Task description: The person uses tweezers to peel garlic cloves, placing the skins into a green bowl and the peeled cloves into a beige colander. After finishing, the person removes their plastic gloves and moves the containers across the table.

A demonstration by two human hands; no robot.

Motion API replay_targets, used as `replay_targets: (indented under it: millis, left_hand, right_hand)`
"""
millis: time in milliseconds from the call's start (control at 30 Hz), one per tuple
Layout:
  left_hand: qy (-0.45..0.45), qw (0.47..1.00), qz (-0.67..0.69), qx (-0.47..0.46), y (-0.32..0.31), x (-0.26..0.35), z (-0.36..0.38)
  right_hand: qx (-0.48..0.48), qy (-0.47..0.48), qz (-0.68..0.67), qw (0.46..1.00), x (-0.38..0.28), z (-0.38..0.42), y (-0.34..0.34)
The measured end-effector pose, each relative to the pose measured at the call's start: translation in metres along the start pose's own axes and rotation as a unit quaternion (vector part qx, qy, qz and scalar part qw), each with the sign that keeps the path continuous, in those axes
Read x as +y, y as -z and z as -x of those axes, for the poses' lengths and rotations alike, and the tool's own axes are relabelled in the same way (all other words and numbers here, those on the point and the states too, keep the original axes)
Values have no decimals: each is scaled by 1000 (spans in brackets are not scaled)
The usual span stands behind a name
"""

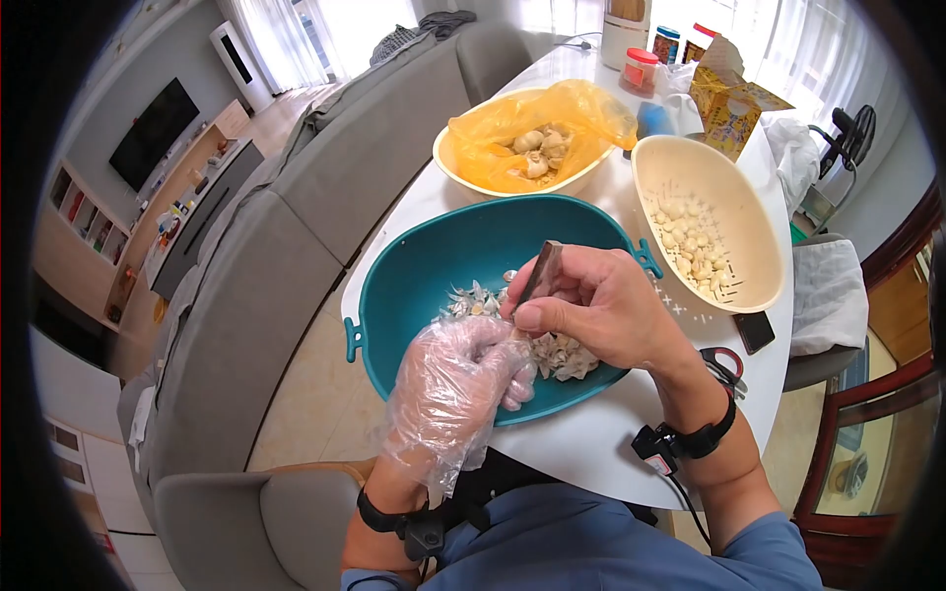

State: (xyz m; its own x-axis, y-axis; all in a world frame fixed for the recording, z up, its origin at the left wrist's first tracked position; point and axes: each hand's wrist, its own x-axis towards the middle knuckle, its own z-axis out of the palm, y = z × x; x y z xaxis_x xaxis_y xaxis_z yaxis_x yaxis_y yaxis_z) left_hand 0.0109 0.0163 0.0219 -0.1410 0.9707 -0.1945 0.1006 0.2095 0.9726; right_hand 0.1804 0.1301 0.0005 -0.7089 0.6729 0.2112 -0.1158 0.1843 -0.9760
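Over the teal basin [414,266], my two hands meet. My left hand [458,369] wears a clear plastic glove; its fingers are closed on something small that I cannot make out. My bare right hand [601,305] grips a small knife [540,276] with a dark, flat part pointing up, its tip hidden near the left fingers. Garlic skins [564,357] lie in the basin beneath the hands. Peeled garlic cloves [695,246] rest in the cream colander [754,222] at the right. Whole garlic bulbs [537,153] sit in a yellow plastic bag [581,103] behind the basin.
Red-handled scissors [724,364] and a black phone [755,333] lie at the table's right edge. Jars [641,71] and an opened yellow box [729,108] stand at the back. A gray sofa [325,187] is left of the table, a gray chair [256,522] at the near left.
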Motion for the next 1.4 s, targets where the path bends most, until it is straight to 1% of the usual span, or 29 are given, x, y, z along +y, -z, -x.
replay_targets:
  millis: [133, 200, 233, 300, 333, 367, 400, 433, 467, 500, 533, 567, 600, 633, 700, 733, 800, 833, 867, 900, 933, 967, 1033, 1067, 1167, 1200, 1300, 1333, 1400]
  left_hand:
    - [11, 1000, -10, -16, 2, 0, -1]
    - [13, 1000, 0, -20, 2, -4, -2]
    - [12, 1000, 10, -24, 3, -5, -3]
    - [16, 1000, -2, -20, 1, -5, -5]
    - [34, 999, 10, -13, 0, -6, -6]
    - [18, 1000, -4, -21, 1, -7, -7]
    - [17, 998, -40, -35, 4, -8, -9]
    - [37, 999, 13, -37, 2, -12, -10]
    - [26, 998, 43, -45, 3, -20, -12]
    - [7, 997, -18, -69, 9, -29, -18]
    - [10, 996, -7, -84, 12, -26, -20]
    - [-7, 993, 43, -111, 17, -35, -24]
    - [21, 991, 58, -123, 18, -31, -24]
    - [-165, 982, 5, -90, 20, -78, -47]
    - [-89, 988, 1, -123, 24, -68, -49]
    - [-88, 989, 1, -123, 21, -59, -44]
    - [6, 994, -48, -98, 12, -31, -38]
    - [55, 992, -72, -86, 10, -20, -34]
    - [64, 992, -57, -91, 10, -11, -27]
    - [71, 992, -43, -95, 11, -5, -21]
    - [52, 993, -17, -102, 11, -3, -16]
    - [41, 995, -13, -93, 10, -8, -18]
    - [24, 993, -24, -114, 12, -8, -17]
    - [18, 995, 0, -101, 10, -8, -15]
    - [6, 992, 28, -123, 10, -3, -8]
    - [11, 992, 42, -117, 10, -6, -10]
    - [21, 990, 51, -129, 11, -5, -11]
    - [8, 992, 36, -122, 10, -4, -10]
    - [16, 992, 50, -117, 7, -1, -8]
  right_hand:
    - [9, 16, 36, 999, -3, 1, -2]
    - [25, 39, 92, 995, -1, 1, -2]
    - [23, 46, 92, 994, 0, 2, -2]
    - [46, 77, 158, 983, 1, 1, -3]
    - [50, 90, 172, 980, 4, 1, -3]
    - [54, 113, 175, 977, 8, -1, -3]
    - [54, 95, 179, 978, 3, 0, -5]
    - [61, 94, 201, 973, 8, -1, -4]
    - [57, 106, 227, 966, 10, 0, -2]
    - [46, 141, 275, 950, 9, -2, 2]
    - [37, 135, 268, 953, 5, -2, 3]
    - [39, 129, 261, 956, 6, -2, 4]
    - [40, 101, 237, 965, 3, 0, 2]
    - [30, 92, 204, 974, 1, 2, 2]
    - [25, 59, 136, 989, 10, 0, 4]
    - [25, 58, 135, 989, 3, 1, 4]
    - [35, 58, 174, 983, -9, 4, 2]
    - [36, 64, 141, 987, 2, 2, 5]
    - [34, 58, 121, 990, 3, 3, 4]
    - [32, 53, 101, 993, -1, 3, 4]
    - [30, 52, 101, 993, -2, 3, 4]
    - [29, 56, 123, 990, -4, 4, 4]
    - [26, 50, 115, 992, -10, 5, 4]
    - [13, 75, 60, 995, -2, 3, 5]
    - [9, 52, 40, 998, -4, 5, 5]
    - [6, 86, 57, 995, 4, 4, 7]
    - [0, 73, 29, 997, 1, 3, 7]
    - [7, 73, 43, 996, 2, 3, 8]
    - [7, 67, 37, 997, -1, 3, 7]
